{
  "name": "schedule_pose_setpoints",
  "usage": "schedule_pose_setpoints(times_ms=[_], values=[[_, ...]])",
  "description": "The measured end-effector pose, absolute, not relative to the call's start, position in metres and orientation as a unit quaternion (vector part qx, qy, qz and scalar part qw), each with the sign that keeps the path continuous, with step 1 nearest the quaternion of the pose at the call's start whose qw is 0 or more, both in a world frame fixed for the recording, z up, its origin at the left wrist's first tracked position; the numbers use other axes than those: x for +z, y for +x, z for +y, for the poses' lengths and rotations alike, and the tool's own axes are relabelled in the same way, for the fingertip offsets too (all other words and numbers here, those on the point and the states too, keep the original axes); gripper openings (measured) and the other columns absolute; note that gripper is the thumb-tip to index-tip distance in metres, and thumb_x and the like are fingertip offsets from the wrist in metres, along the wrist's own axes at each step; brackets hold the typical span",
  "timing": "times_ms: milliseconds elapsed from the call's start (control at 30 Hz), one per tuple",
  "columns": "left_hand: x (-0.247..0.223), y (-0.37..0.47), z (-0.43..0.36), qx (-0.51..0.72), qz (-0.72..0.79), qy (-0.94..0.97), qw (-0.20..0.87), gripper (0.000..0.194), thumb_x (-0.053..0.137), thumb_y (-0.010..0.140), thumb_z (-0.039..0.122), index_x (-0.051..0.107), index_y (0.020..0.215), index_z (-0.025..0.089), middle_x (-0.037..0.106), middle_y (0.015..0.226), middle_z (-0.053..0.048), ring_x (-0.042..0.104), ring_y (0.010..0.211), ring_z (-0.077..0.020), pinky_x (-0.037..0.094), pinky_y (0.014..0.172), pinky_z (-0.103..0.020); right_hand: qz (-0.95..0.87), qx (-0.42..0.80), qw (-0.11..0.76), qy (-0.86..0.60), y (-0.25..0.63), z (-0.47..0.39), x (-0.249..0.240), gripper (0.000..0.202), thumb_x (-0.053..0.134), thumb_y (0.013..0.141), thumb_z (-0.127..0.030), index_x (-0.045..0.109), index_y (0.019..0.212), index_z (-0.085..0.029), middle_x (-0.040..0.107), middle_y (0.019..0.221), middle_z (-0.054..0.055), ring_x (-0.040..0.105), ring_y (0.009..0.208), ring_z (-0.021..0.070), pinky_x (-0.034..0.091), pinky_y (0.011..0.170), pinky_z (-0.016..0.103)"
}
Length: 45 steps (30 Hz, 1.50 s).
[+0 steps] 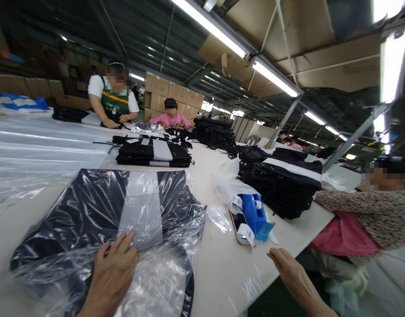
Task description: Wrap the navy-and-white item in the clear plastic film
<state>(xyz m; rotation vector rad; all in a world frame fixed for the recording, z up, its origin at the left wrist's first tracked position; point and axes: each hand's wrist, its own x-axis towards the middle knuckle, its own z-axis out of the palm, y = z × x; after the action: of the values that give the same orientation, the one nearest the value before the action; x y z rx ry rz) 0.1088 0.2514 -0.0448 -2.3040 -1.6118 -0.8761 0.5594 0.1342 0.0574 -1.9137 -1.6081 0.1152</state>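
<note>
Resting flat, the left hand [113, 273] lies loosely spread on a clear bag [164, 277] at the near left of a white table [218, 268]. Inside the bag is a folded black garment [86, 202]; the fingertips touch the plastic over its pale band [141, 198]. The right hand [286, 266] is by the table's near right edge, its fingertips drawn together; whether they pinch anything, I cannot tell. Just beyond it are a label roll [246, 234] and a blue tape dispenser [255, 215]. Farther right, a tall black pile [278, 187] stands near a person in a patterned top [384, 202]. Farther left, plastic sheeting [50, 141] lies beside a lower pile [136, 154]. At the far side, people in a green apron [116, 103] and a pink top [161, 118] work before cartons [179, 91].
</note>
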Motion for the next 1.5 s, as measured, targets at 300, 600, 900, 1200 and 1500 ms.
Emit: schedule_pose_setpoints(times_ms=[300,600,900,1200,1500], values=[[-0.019,0.124,0.239,-0.300,-0.581,-0.754,0.059,0.020,0.048,0.081,0.015,0.064,0.074,0.023,0.059,0.124,-0.004,0.049,0.119,-0.0215,0.029,0.100,-0.043,-0.900,-0.042,0.026,-0.433,0.446,0.165,0.133,0.027,0.032,0.087,-0.005,0.052,0.076,-0.021,0.055,0.068,0.001,0.050,0.056,0.0126,0.036,0.052,0.024],[-0.024,0.134,0.240,-0.319,-0.592,-0.739,0.040,0.013,0.054,0.078,0.012,0.061,0.070,0.020,0.058,0.125,-0.005,0.047,0.121,-0.0220,0.029,0.102,-0.045,-0.953,0.039,-0.119,-0.274,0.329,0.236,0.140,0.020,0.041,0.087,-0.009,0.052,0.073,-0.019,0.058,0.073,0.001,0.052,0.064,0.0131,0.035,0.058,0.026],[-0.032,0.138,0.238,-0.345,-0.588,-0.732,0.013,0.010,0.054,0.079,0.015,0.060,0.071,0.019,0.056,0.127,-0.005,0.041,0.125,-0.0212,0.024,0.106,-0.045,-0.948,0.014,-0.224,-0.226,0.273,0.317,0.102,0.010,0.053,0.085,-0.019,0.062,0.084,-0.014,0.066,0.080,0.007,0.062,0.075,0.0186,0.040,0.067,0.028],[-0.034,0.142,0.238,-0.359,-0.588,-0.724,0.032,0.014,0.051,0.078,0.012,0.060,0.068,0.018,0.059,0.122,-0.005,0.043,0.122,-0.0203,0.022,0.105,-0.042,-0.907,0.089,-0.175,-0.373,0.275,0.336,0.087,0.022,0.071,0.071,-0.029,0.061,0.086,-0.015,0.067,0.076,0.006,0.063,0.072,0.0214,0.034,0.057,0.025],[-0.034,0.139,0.241,-0.374,-0.588,-0.717,0.025,0.015,0.050,0.077,0.011,0.059,0.068,0.018,0.060,0.122,-0.004,0.047,0.119,-0.0197,0.026,0.103,-0.040,-0.861,0.124,-0.028,-0.492,0.308,0.355,0.071,0.011,0.065,0.075,-0.025,0.057,0.070,-0.020,0.060,0.063,-0.005,0.057,0.060,0.0125,0.041,0.056,0.022]])
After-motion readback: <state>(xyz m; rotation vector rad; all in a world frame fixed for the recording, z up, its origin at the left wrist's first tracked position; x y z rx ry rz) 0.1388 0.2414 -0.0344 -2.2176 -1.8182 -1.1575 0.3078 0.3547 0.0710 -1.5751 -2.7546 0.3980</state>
